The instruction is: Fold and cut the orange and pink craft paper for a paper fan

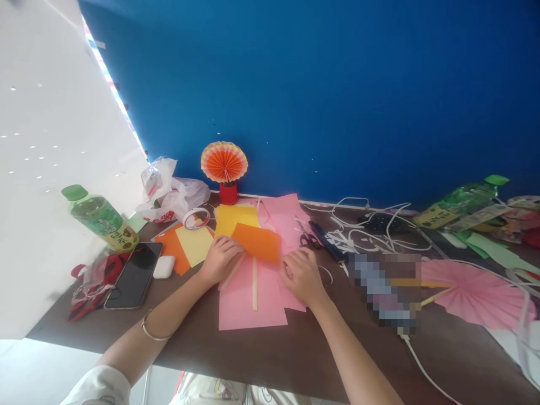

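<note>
My left hand [219,257] rests curled on the left edge of an orange paper sheet [257,242], fingers pressing it down. At the sheet's right corner my right hand [300,274] is closed in a pinch. The orange sheet lies over pink paper [248,301] on a dark brown table [295,354]. Two thin cream paper strips [254,289] lie on the pink paper between my hands. Yellow sheets [236,216] and more orange paper [174,247] lie just behind.
A green-capped bottle [101,216], a black phone [135,275], a white earbud case [164,266] and a tape roll [196,218] sit left. Scissors [311,241], white cables [371,230], a pink paper fan [476,292] and another bottle [464,202] lie right. An orange fan in a red cup [225,169] stands at the blue wall.
</note>
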